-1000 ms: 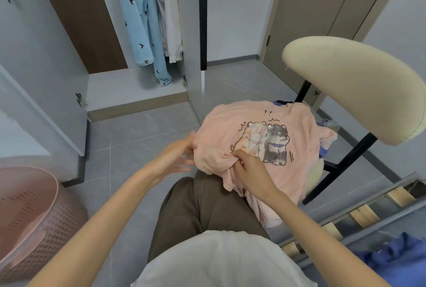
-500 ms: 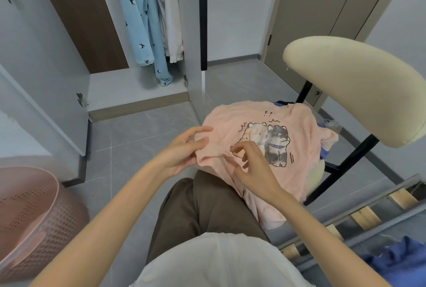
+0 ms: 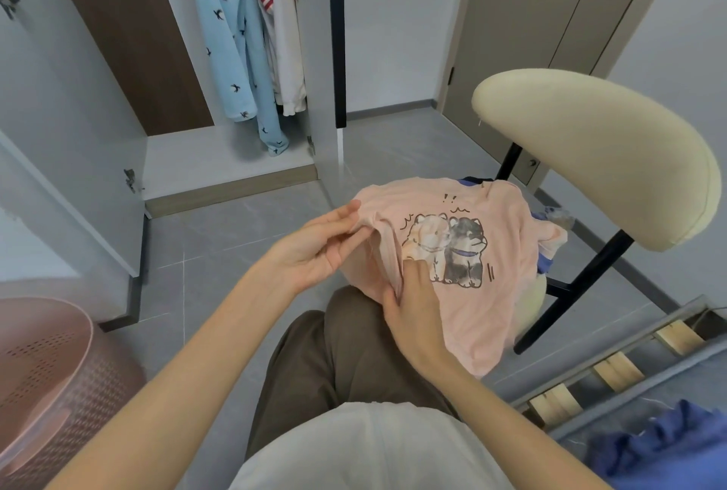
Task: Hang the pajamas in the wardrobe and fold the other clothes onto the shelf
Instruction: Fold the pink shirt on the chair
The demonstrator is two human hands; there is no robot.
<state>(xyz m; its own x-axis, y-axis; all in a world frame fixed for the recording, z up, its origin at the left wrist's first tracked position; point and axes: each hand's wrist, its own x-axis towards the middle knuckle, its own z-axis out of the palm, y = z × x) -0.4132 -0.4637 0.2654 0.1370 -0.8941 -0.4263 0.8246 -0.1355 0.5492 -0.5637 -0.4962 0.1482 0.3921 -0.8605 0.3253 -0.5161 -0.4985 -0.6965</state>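
Since 1 s ago the shirt (image 3: 491, 293), draped on the chair (image 3: 590, 159) at right, has been gathered into a raised pleat, its left edge pinched by the left hand (image 3: 314, 249) and the crease beside the print (image 3: 448, 249) pinched by the right hand (image 3: 413, 304); folding judged started, stowing pending.

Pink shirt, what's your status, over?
Left hand pinches shirt edge, right hand pinches a fold. Shirt spread over chair and knee, unfolded. Nothing in the way.

Pale pink shirt (image 3: 486, 316), printed with one cream dog and one dark grey dog. Far left, sky-blue pajamas (image 3: 232, 56) speckled with dark birds, beside a white top (image 3: 287, 45) striped red; near left, a dusty-pink perforated basket (image 3: 47, 391).
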